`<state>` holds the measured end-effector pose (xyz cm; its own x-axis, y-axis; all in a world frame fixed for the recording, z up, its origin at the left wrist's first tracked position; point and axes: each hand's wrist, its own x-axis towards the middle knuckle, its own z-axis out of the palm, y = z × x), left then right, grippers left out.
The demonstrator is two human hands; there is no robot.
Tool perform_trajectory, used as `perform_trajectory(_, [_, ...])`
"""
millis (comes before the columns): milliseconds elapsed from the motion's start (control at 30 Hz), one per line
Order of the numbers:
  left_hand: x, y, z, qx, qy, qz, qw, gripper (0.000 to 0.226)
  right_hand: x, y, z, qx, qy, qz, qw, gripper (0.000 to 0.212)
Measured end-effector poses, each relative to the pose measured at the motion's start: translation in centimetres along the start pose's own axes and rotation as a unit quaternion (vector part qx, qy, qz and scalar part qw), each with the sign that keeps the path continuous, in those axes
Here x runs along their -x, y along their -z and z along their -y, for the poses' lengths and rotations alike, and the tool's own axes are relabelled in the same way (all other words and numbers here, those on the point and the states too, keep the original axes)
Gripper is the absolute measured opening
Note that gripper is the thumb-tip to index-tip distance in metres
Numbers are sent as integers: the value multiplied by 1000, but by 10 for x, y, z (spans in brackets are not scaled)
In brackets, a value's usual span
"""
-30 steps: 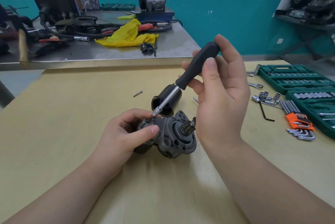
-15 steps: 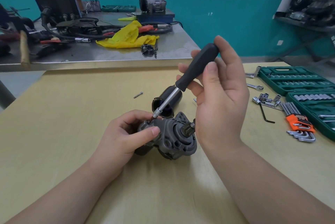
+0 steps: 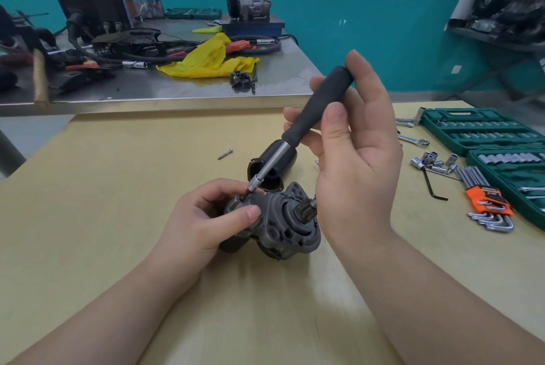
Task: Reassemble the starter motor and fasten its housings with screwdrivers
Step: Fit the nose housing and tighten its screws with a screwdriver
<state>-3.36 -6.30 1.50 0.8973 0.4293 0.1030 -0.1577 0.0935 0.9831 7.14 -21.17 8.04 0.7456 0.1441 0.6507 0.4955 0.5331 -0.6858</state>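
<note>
My right hand (image 3: 351,155) pinches the screwdriver (image 3: 306,125) by its black handle, tilted so the tip meets a screw on top of the starter motor (image 3: 280,220). My left hand (image 3: 206,217) wraps the grey housing to keep it from rolling on the yellow table (image 3: 118,217). The black cylindrical casing (image 3: 272,167) lies just behind, probably waiting its turn. A loose screw (image 3: 225,154), hex keys (image 3: 486,205) and green socket cases (image 3: 477,131) sit nearby; a cluttered steel bench (image 3: 177,87) stands beyond.

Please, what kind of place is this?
Most likely a car-repair or training workshop: a green socket set lies open on the wooden table, a metal workbench behind is covered with tools and cables, and a car part stands on it.
</note>
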Motion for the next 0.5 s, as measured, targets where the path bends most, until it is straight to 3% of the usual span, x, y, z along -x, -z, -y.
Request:
perform_trajectory(300, [-1,0,0,-2,8,-2,1000,39,-1,2,-4,-10,-11,-4,1000,41])
perform_trajectory(500, [0,-1,-1,-2,7,1,1000,25,-1,0,-3,1,-3,-23,1000,42])
